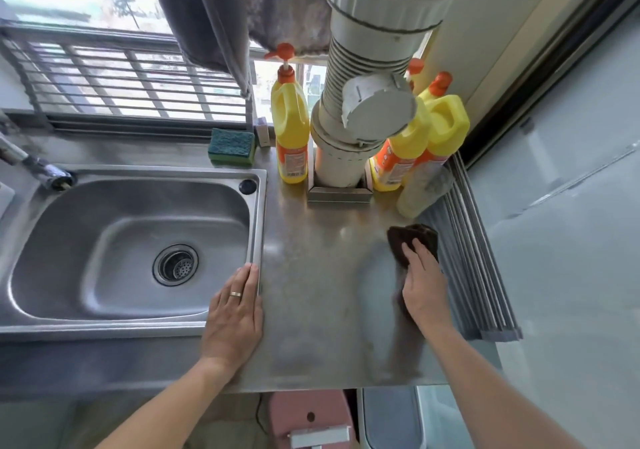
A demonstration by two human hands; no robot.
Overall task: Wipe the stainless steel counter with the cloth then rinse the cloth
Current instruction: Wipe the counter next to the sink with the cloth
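Note:
The stainless steel counter (318, 275) runs right of the sink (86, 240). A dark brown cloth (414, 239) lies flat on the counter's right side, next to a rolled-up drying rack. My right hand (420, 282) presses down on the cloth, fingers together on top of it. My left hand (235, 313) rests flat, palm down, on the counter at the sink's right rim, holding nothing; it wears a ring. The faucet (38, 168) reaches in from the left over the sink.
Three yellow detergent bottles (291, 126) (398, 157) (443, 126) and a cloudy plastic bottle (420, 189) stand around a wide grey pipe (346, 130) at the counter's back. A green sponge (231, 146) sits behind the sink. The rolled rack (474, 258) lines the right edge.

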